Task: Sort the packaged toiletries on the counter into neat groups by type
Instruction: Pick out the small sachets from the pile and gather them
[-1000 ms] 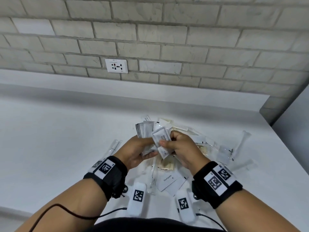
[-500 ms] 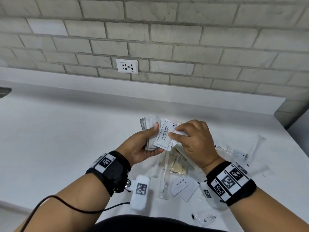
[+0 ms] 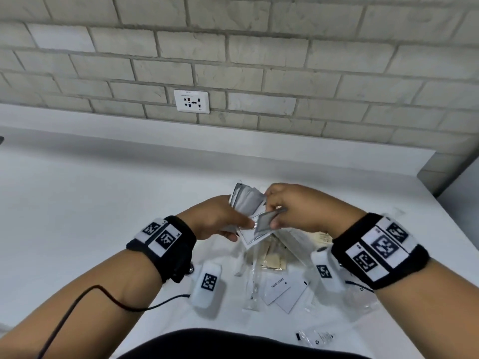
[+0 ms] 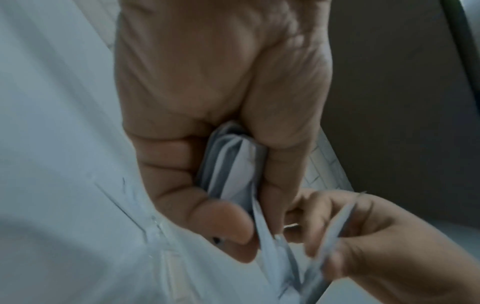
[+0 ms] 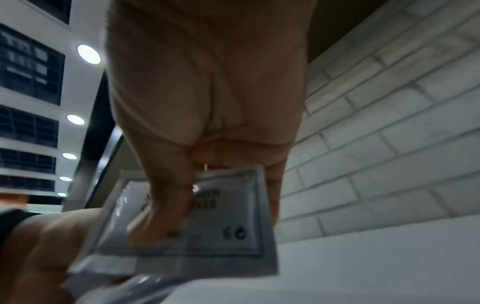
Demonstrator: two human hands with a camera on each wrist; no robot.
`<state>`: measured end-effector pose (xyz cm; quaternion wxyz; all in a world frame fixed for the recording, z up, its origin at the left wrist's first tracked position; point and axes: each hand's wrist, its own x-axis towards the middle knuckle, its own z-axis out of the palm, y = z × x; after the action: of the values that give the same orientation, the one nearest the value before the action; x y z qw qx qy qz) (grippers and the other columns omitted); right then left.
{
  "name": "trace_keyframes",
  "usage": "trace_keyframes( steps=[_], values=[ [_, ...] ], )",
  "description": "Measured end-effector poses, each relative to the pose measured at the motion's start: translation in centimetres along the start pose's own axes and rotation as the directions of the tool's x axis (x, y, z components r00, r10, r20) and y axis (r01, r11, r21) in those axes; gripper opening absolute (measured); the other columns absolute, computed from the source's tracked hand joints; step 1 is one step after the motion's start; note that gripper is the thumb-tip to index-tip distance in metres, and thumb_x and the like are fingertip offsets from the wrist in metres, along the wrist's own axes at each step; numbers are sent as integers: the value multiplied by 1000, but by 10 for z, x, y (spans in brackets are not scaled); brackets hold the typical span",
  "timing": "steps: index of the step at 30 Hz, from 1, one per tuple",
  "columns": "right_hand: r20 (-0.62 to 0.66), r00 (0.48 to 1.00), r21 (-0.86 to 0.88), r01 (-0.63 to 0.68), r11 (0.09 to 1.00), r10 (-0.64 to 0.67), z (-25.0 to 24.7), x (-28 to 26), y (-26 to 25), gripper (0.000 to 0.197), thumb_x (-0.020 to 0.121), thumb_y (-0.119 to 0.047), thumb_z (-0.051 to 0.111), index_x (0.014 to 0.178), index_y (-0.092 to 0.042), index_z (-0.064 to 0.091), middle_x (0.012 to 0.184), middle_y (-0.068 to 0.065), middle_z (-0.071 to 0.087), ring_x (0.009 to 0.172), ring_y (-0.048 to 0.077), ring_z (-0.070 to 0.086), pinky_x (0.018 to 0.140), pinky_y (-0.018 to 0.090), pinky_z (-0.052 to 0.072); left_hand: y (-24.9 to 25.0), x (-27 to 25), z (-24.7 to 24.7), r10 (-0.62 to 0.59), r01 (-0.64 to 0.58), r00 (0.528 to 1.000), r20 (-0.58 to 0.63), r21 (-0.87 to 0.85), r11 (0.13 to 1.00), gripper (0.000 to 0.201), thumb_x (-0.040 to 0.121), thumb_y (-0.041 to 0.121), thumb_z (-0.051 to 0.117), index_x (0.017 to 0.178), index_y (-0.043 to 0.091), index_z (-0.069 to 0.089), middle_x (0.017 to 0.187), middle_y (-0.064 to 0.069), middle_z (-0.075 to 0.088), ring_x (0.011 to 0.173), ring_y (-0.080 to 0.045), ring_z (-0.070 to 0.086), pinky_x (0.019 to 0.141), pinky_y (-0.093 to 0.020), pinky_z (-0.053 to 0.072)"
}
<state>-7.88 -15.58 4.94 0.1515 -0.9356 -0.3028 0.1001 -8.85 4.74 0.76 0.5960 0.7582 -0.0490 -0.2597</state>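
My left hand [image 3: 216,220] is clamped on a stack of sachets [image 3: 245,200], held above the middle of the counter [image 3: 90,203]. My right hand [image 3: 298,211] pinches one sachet [image 5: 207,216] flat between thumb and fingers, touching the stack. I judge these light, thin, slick and pliable; best gripped by the sealed edges. Below lie toothpaste packets [image 3: 281,287], clear wrapped items [image 3: 252,286] and a small bag [image 3: 315,337] at the near edge. This loose litter crowds any set-down spot.
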Motion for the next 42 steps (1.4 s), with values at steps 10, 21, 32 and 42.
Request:
trace_keyframes(
  steps=[10,21,32,42],
  values=[
    [125,975,172,-206,963,186,52,-7,7,21,78,-25,74,92,-24,58,84,-10,54,78,13,55,64,31,40,-22,-1,15,-63,47,998,-28,-391,919,8,85,9,66,93,11,68,80,-3,71,69,-15,67,62,-26,56],
    [-40,953,999,35,21,300,57,-2,12,47,59,-6,82,103,-1,67,95,21,71,78,28,70,76,36,59,-18,-3,25,-16,-59,989,-144,-500,864,25,86,9,67,108,-3,67,108,-16,67,95,-25,67,72,-34,60],
    [-685,588,-335,270,903,-430,65,-3,21,31,98,-20,50,92,-31,78,84,0,66,82,19,52,69,31,36,-13,-7,10,-48,-49,988,-147,-589,806,16,84,12,65,99,11,70,92,-3,74,77,-13,70,65,-22,57],
    [-285,896,687,-57,724,341,67,-23,32,7,90,-15,61,87,-21,64,90,-7,69,76,3,67,70,28,56,-24,0,5,-22,-227,912,-410,-546,806,16,86,1,64,101,7,67,91,-5,73,71,-11,68,64,-21,56]
  ],
)
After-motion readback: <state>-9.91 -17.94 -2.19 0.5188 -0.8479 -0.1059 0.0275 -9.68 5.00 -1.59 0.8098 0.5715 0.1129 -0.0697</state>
